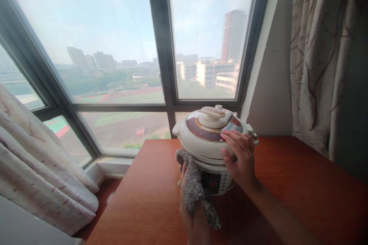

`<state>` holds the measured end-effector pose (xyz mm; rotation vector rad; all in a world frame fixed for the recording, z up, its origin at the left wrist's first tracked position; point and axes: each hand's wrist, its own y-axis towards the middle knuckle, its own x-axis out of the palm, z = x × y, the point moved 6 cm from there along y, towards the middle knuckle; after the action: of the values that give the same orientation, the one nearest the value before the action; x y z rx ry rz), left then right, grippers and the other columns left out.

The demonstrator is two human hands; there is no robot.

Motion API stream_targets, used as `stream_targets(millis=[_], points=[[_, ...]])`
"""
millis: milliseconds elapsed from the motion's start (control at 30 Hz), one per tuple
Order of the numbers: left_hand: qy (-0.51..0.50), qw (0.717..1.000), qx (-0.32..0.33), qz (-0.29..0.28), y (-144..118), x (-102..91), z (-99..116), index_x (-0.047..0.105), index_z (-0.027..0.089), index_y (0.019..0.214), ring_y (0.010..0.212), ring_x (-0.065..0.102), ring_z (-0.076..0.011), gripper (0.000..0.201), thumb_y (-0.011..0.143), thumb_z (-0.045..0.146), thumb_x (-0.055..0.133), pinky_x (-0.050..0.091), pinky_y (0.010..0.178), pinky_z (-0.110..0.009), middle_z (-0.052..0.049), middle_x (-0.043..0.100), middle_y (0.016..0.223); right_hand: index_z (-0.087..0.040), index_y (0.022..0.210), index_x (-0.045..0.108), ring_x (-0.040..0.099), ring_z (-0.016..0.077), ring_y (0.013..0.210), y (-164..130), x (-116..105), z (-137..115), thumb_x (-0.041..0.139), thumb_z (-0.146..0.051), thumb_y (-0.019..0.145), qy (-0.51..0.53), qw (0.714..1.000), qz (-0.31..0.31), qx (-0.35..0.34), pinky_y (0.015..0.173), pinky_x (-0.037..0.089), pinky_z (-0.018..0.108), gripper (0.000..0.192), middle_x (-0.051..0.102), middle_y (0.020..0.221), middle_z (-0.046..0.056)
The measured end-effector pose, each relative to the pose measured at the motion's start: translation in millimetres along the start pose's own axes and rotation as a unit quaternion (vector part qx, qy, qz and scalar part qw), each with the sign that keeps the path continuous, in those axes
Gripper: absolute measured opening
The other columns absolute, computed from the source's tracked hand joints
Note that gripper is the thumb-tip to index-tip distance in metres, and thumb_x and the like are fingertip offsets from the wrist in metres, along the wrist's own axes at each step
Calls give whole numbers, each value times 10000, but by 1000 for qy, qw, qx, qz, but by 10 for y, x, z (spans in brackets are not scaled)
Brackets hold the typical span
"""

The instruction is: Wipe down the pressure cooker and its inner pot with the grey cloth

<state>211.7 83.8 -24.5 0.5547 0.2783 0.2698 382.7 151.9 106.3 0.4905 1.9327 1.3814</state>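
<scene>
A cream electric pressure cooker (201, 138) with a brown ring on its lid and a control panel on its front stands on a reddish wooden table (301, 183) by the window. My right hand (240, 157) rests flat on the lid's right rim, fingers spread over it. My left hand (193, 218) grips a grey speckled cloth (191, 182) and presses it against the cooker's left front side. The cloth hangs down past my palm.
A large window (161, 46) with dark frames fills the back. Patterned curtains hang at the right (324, 57) and drape at the left (37, 164). The table's left edge drops to the floor near the window sill.
</scene>
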Motion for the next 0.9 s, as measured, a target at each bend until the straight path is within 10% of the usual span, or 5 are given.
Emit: stream_targets(millis=[100, 200, 400, 633, 900], points=[[26, 992, 76, 98, 70, -69, 245, 448, 310, 1540, 1488, 389, -372, 559, 1005, 471, 412, 356, 1198, -628, -86, 483, 1579, -248, 1283, 628, 578, 299, 1286, -1, -12, -10, 545, -277, 955, 6, 1000, -4, 5, 1153, 325, 538, 339, 687, 1309, 78], [119, 971, 203, 44, 138, -18, 476, 424, 257, 1557, 1572, 155, -393, 603, 976, 417, 429, 223, 1235, -662, -94, 305, 1678, -249, 1304, 617, 562, 301, 1306, 6, -16, -5, 515, -271, 971, 22, 1000, -17, 10, 1161, 316, 551, 349, 675, 1330, 79], [294, 851, 419, -112, 69, 125, 601, 602, 223, 1431, 1584, 119, -344, 594, 842, 308, 601, -67, 1276, -582, -37, 582, 1498, -247, 1326, 606, 493, 313, 1376, 19, -133, -38, 475, -236, 994, 70, 996, -47, 25, 1177, 309, 596, 358, 634, 1381, 88], [267, 866, 413, -86, 10, 172, 570, 571, 210, 1461, 1514, 333, -373, 631, 871, 434, 578, 31, 1277, -583, -108, 633, 1435, -257, 1241, 610, 675, 272, 1063, -702, -403, -149, 588, -277, 959, 80, 978, 7, 194, 915, 581, 436, 283, 668, 1182, 111], [258, 871, 403, -112, 30, 78, 661, 480, 168, 1504, 1516, 339, -360, 602, 943, 374, 549, 117, 1265, -585, -166, 626, 1432, -245, 1316, 607, 761, 266, 1038, -1141, -277, -187, 617, -265, 903, 170, 941, -133, 259, 812, 649, 306, 413, 760, 1206, 93]])
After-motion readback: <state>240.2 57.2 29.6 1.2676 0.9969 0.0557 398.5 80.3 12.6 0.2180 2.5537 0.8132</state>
